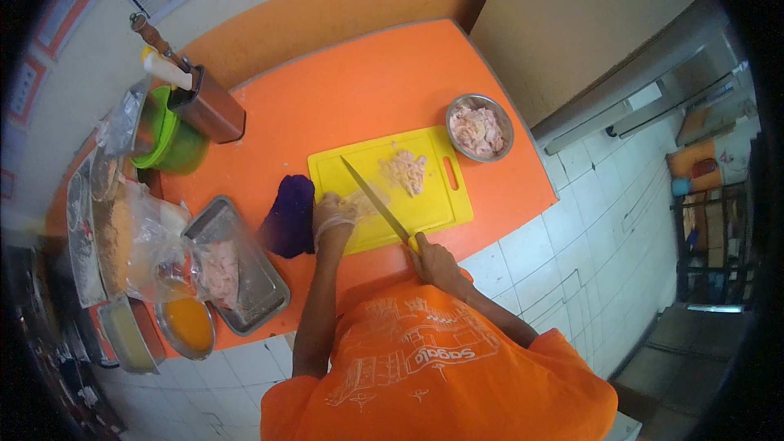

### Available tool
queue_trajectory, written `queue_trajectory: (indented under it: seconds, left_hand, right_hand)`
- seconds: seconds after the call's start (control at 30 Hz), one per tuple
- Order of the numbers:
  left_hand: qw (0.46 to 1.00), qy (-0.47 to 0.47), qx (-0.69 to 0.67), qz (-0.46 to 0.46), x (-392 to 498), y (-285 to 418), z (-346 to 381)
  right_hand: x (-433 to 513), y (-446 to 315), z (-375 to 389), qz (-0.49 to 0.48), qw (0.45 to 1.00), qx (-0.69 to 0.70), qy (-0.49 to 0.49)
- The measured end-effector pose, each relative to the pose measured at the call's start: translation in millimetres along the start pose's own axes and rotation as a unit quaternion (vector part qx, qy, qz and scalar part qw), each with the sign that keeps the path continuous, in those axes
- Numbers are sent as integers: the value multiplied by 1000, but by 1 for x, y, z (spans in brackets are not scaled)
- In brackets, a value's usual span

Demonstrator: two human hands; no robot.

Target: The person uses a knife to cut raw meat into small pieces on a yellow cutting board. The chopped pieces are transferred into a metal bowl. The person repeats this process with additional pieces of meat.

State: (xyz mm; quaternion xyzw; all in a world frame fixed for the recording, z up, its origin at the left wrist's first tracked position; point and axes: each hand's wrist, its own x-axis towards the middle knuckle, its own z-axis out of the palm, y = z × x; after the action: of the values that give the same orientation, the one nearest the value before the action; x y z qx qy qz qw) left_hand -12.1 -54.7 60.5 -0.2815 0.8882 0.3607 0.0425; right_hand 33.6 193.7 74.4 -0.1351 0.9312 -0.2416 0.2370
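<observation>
A yellow plastic cutting board lies on the orange table. My right hand is closed on the yellow handle of a long kitchen knife, whose blade slants over the board. My left hand, in a clear plastic glove, rests at the board's left edge on a pale piece of raw meat; its fingertips are hard to make out. Small chopped pieces of raw meat sit in a pile right of the blade. Beyond the board's far right corner stands a steel bowl of raw meat strips.
A dark purple cloth lies beside my left hand. Further left are a metal tray with bagged meat, a bowl of orange liquid and a green container. A knife block stands at the back left.
</observation>
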Motion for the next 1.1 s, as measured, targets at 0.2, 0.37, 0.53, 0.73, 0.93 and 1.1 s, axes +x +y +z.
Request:
queue_trajectory:
  seconds: [0.2,0.37,0.53,0.73,0.93,1.1]
  left_hand:
    - [998,-61,-12,-32,6,9,-13]
    - [990,-117,7,-73,21,14,-18]
    - [993,-116,15,-4,28,-5,-7]
    - [952,-229,196,56,39,-46,40]
    - [957,-265,24,-113,32,-37,29]
    - [982,-187,24,-16,16,-28,14]
  right_hand:
    - [1,-6,-3,4,1000,-10,2]
    - [3,-4,-3,7,994,-99,-39]
    - [14,-7,-4,44,991,-87,-93]
    - [53,-42,-20,32,990,-78,-116]
    - [153,-95,-12,-38,997,-28,-54]
    - [212,-117,-14,-94,995,-10,15]
